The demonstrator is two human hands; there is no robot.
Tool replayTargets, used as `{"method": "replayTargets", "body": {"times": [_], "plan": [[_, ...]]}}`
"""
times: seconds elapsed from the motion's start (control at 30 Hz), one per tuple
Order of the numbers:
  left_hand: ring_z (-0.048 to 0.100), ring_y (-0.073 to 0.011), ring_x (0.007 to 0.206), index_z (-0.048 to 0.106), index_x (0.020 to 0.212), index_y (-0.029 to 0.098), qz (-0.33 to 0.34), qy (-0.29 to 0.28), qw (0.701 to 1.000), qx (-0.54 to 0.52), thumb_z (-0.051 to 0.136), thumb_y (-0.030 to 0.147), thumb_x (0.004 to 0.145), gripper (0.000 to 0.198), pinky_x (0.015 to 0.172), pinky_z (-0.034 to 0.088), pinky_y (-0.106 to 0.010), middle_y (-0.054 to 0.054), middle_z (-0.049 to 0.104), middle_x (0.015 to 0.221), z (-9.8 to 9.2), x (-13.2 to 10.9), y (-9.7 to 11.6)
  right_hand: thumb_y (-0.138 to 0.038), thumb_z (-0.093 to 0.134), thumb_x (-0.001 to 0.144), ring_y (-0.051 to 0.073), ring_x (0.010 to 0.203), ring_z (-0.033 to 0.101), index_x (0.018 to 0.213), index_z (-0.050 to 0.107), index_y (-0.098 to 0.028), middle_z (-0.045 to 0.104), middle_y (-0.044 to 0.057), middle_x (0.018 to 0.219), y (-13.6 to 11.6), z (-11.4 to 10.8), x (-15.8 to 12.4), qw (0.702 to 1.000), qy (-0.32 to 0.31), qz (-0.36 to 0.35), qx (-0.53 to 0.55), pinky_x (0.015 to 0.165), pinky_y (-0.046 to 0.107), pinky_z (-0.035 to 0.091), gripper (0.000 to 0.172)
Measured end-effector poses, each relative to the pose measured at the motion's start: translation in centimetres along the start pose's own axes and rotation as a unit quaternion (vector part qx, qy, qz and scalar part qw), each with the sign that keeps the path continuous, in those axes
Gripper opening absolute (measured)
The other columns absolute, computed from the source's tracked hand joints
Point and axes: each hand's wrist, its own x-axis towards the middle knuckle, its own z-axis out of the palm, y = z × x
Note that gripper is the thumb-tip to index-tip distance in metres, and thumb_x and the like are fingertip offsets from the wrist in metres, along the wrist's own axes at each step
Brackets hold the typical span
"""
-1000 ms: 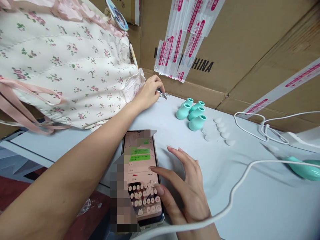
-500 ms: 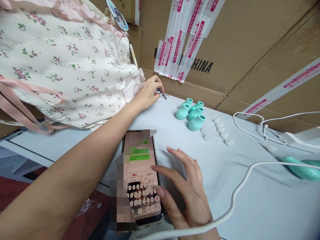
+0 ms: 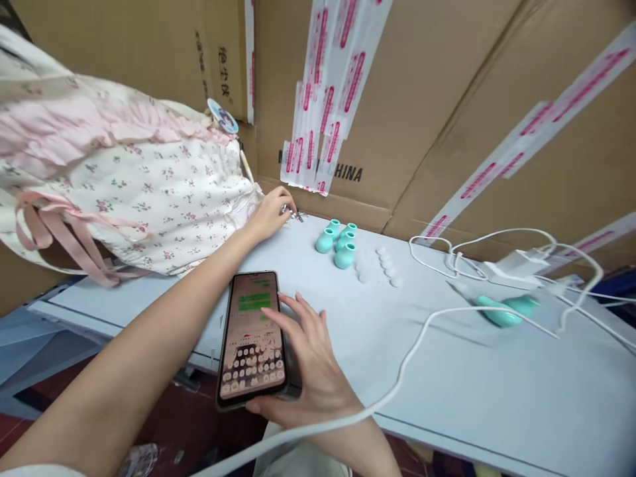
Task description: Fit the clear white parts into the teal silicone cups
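Note:
My left hand reaches far across the pale table to the corner of a floral cloth bag. Its fingers pinch a small metal piece beside the bag. My right hand grips a phone from its right side. The phone is tilted up over the table's near edge, and its lit screen shows a chat and a keyboard.
Several teal silicone caps and small white pads lie mid-table. A teal device, white cables and a white charger sit to the right. Cardboard boxes with hanging tape strips wall the back.
My right hand went from typing on the flat phone to gripping it and drawing it toward the near edge. The view pulled back and up. My left hand stayed at the bag.

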Motion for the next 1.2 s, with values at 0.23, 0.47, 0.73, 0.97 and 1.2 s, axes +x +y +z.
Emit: {"method": "replayTargets", "body": {"times": [0.23,0.47,0.73,0.97,1.2], "plan": [[0.052,-0.0160,0.097,0.063,0.078,0.017,-0.053,0.096,0.992,-0.058,0.046,0.021,0.078,0.018,0.067,0.047,-0.023,-0.005,0.053,0.100,-5.5,-0.7,6.9,-0.040,0.067,0.068,0.024,0.138,0.007,0.135,0.033,-0.031,0.019,0.005,0.145,-0.2,-0.5,-0.1,0.998,0.018,0.014,0.056,0.108,0.053,0.003,0.076],[0.051,-0.0195,0.105,0.053,0.108,0.022,-0.242,0.113,0.964,-0.015,0.046,0.043,0.082,0.035,0.090,0.044,-0.034,-0.003,0.054,0.112,-11.3,-12.1,13.1,-0.044,0.060,0.075,0.021,0.134,0.019,0.134,0.035,-0.023,0.028,0.009,0.141,-0.1,-0.4,-0.4,0.987,0.094,0.005,0.128,0.110,0.046,0.011,0.067],[0.030,-0.0318,0.128,0.018,0.139,0.014,-0.347,-0.053,0.923,0.158,0.053,0.067,0.063,0.099,0.107,0.013,-0.052,-0.015,0.037,0.137,-7.9,-21.8,20.0,-0.037,0.056,0.079,0.018,0.126,0.031,0.128,0.041,-0.020,0.040,0.006,0.133,0.9,0.3,-0.2,0.963,0.159,0.007,0.216,0.108,0.033,0.023,0.054],[0.033,-0.0357,0.125,0.010,0.143,0.014,-0.362,-0.075,0.909,0.191,0.050,0.072,0.063,0.107,0.101,0.006,-0.062,-0.019,0.040,0.134,-6.4,-18.9,19.1,-0.026,0.055,0.077,0.018,0.122,0.037,0.119,0.047,-0.018,0.046,0.006,0.128,2.7,0.9,0.3,0.933,0.211,0.025,0.290,0.105,0.033,0.025,0.044],[0.038,-0.0343,0.123,0.018,0.141,0.019,-0.335,-0.229,0.904,0.136,0.060,0.072,0.051,0.113,0.097,0.032,-0.042,-0.013,0.041,0.135,-9.6,-14.5,12.5,-0.027,0.058,0.072,0.018,0.124,0.037,0.114,0.049,-0.018,0.045,0.009,0.130,4.5,-3.0,-1.1,0.925,0.110,0.027,0.362,0.101,0.034,0.031,0.044]]}}
